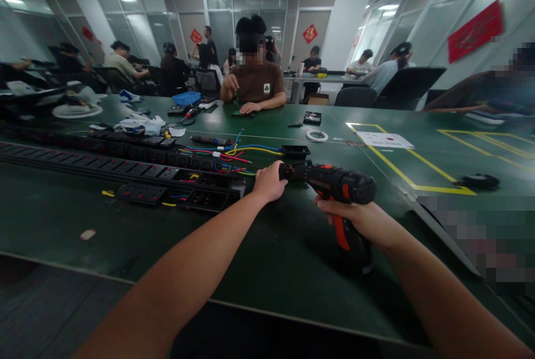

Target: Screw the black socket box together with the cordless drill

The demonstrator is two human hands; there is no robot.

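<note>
My right hand (pixel 355 215) is wrapped round the grip of a black and orange cordless drill (pixel 340 182), its nose pointing left. Closed fingers of my left hand (pixel 270 182) hold a small black part (pixel 286 172) at the drill's front end. My hand hides most of that part, so its kind is unclear. Left of my left hand lie long black power strips (pixel 137 166) with rows of sockets. Their near one ends in an open black housing (pixel 213 198). Blue, yellow and red wires (pixel 238 153) spread out beyond my left hand, close to a black open box (pixel 296 151).
A dark green table (pixel 259 270) carries it all. Past the wires lie a screwdriver (pixel 211 140), a white ring (pixel 316 136) and a blue basket (pixel 186 98). At right are yellow tape lines (pixel 393 159) and a paper sheet (pixel 384 140). A person (pixel 254 80) works opposite.
</note>
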